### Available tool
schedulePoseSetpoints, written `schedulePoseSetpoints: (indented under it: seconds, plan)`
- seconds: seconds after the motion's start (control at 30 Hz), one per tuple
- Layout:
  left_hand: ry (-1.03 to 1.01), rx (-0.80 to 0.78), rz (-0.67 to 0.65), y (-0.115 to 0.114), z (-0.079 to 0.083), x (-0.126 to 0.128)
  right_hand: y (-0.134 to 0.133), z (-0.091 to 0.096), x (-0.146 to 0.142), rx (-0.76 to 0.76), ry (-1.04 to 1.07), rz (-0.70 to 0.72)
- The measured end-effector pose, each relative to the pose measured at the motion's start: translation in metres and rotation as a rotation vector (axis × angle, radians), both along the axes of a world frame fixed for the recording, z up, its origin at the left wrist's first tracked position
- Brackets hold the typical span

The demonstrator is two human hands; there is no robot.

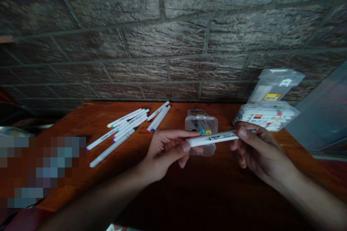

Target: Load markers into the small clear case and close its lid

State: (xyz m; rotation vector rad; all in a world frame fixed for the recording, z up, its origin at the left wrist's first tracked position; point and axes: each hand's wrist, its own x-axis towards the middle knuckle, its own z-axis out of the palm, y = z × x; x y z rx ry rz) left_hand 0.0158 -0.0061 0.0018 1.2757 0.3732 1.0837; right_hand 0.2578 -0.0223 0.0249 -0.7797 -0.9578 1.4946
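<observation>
You are working in dim light, with a cool, greyish cast. The stone wall (184, 32) catches a pale sheen in its upper middle and falls darker toward your left. The table (94, 115) shows warm orange at its back left but sinks to near black in front of you. The marker (200, 140) between your left hand (161, 151) and right hand (260, 151) stands out pale, its print too soft to read. Faint glare edges the plastic box (282, 77). Wide-angle stretching slants your outer edges; coarse pixel blocks cover the lower left.
</observation>
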Motion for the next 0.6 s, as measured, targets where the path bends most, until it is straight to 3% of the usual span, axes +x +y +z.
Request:
schedulePoseSetpoints:
  seconds: [0.23, 0.6]
  plan:
    - [-0.008, 0.053, 0.099, 0.0078, -0.0001, 0.0003, 0.0032, -0.0004, 0.0024, 0.047, -0.036, -0.069]
    - [0.026, 0.03, 0.176, 0.0056, 0.0034, 0.002, 0.0028, 0.0003, 0.0015, 0.073, -0.066, -0.059]
